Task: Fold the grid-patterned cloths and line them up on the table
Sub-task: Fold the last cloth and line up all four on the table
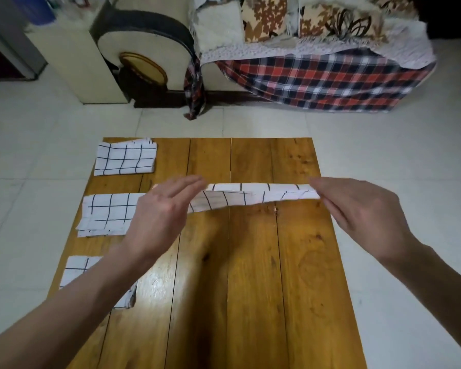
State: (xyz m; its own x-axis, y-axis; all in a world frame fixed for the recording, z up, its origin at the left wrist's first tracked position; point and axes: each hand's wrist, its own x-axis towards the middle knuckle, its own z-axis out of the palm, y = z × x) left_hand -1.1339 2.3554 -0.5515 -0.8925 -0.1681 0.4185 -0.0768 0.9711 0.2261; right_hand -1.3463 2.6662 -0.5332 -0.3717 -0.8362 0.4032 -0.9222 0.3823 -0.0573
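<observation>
- Head view: a pale tiled floor runs back to a sofa [317, 49] draped in a red, white and dark plaid blanket [325, 81], with patterned cushions on it; in front stands a wooden plank tabletop [250, 275].
- Above the middle of the tabletop a grid-patterned cloth [250, 195] is stretched into a long narrow band, already folded lengthwise and held clear of the wood.
- The left hand [160, 214] takes the band's left end; its fingers look fairly straight and its grip is hidden behind the hand, so I cannot tell how it holds.
- The right hand [357, 206] has its grip pinched on the band's right end, fingertips pressed together around the corner.
- To do this step well, I judge: keep the band taut and level, bring one end over to meet the other with the edges matched, then press the crease flat on the wood.
- Count: four grid cloths in all. Three folded ones lie in a column along the left edge, the far cloth [125, 158], the middle cloth [109, 214] and the near cloth [77, 267], the last partly under the left forearm; the fourth is in hand.
- Placing it in line with those three seems the natural finish.
</observation>
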